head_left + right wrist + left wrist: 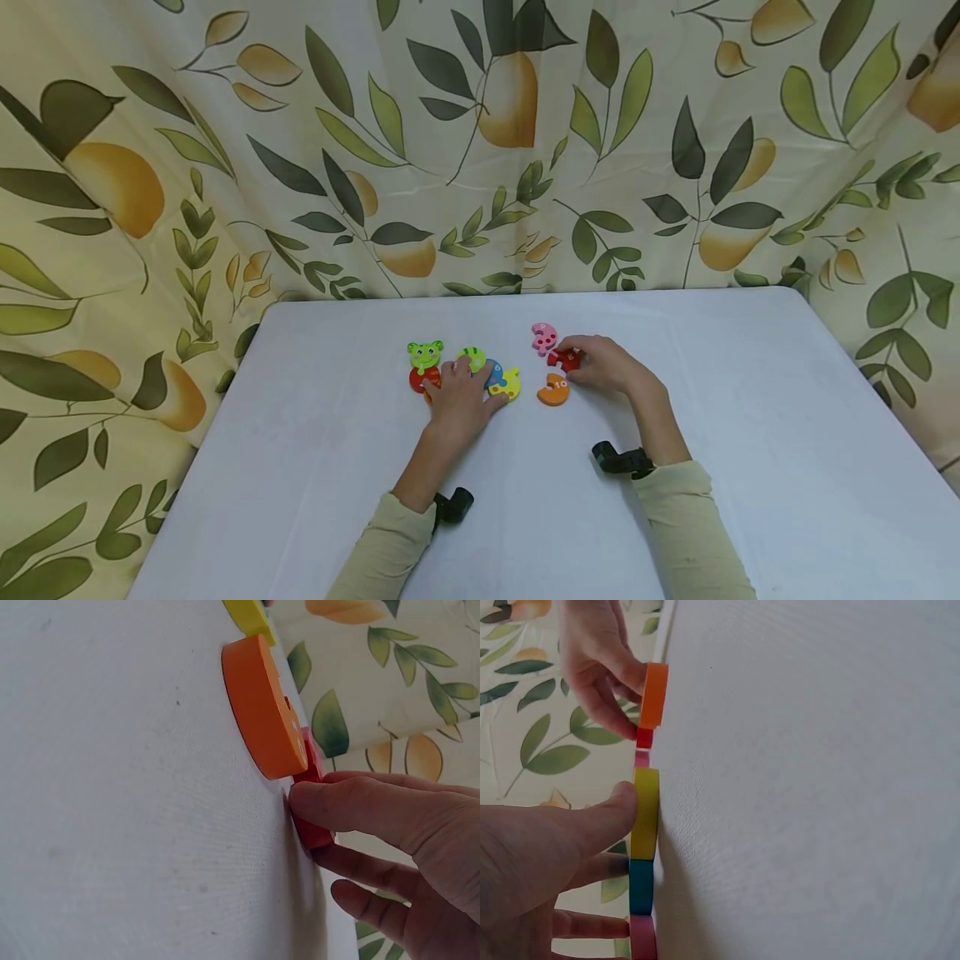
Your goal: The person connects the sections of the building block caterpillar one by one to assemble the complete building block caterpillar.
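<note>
My left hand [459, 404] lies spread over a joined row of colourful puzzle pieces, its straight fingers touching them and covering part of the row. Visible there are a green smiling animal-head piece [425, 355], a red piece [422, 381], a striped green piece [476, 358], a blue piece [495, 373] and a yellow piece [511, 386]. The left wrist view also shows a pink piece [643, 937] by those fingers. To the right, my right hand [611, 363] pinches a loose red piece [313, 831] between thumb and fingers, low at the tabletop.
A loose pink piece [543, 337] lies just behind the pinched red one, and an orange piece [553, 390] with a printed number lies in front of it. The white-covered table [300, 467] ends at a leaf-and-fruit patterned curtain [480, 217]. Each wrist carries a small black camera [621, 460].
</note>
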`<control>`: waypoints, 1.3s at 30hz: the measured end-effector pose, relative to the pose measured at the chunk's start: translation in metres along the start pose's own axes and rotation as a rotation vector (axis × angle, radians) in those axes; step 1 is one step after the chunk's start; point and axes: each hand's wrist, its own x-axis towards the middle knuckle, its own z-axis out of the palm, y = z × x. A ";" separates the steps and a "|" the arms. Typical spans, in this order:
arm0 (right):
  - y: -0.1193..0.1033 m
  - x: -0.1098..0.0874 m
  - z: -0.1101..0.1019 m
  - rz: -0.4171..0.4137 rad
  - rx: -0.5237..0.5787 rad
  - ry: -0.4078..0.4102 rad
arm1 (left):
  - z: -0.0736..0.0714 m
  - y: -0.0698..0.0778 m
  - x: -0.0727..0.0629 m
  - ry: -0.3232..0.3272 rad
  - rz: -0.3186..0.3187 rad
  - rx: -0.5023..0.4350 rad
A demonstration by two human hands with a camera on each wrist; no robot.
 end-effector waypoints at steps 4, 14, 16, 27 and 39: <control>0.000 0.000 0.000 0.017 0.025 0.001 | 0.000 0.000 0.000 -0.001 0.000 -0.004; -0.025 -0.004 -0.006 -0.141 0.170 0.116 | 0.000 -0.001 0.001 -0.004 -0.012 -0.010; -0.032 0.000 -0.002 -0.147 0.167 0.088 | 0.000 -0.001 0.001 0.005 -0.011 -0.012; -0.053 0.012 0.026 -0.170 0.053 0.016 | 0.001 -0.001 0.001 0.012 0.000 -0.004; -0.052 0.016 0.031 -0.156 -0.033 0.015 | 0.002 -0.002 0.002 0.025 0.006 0.018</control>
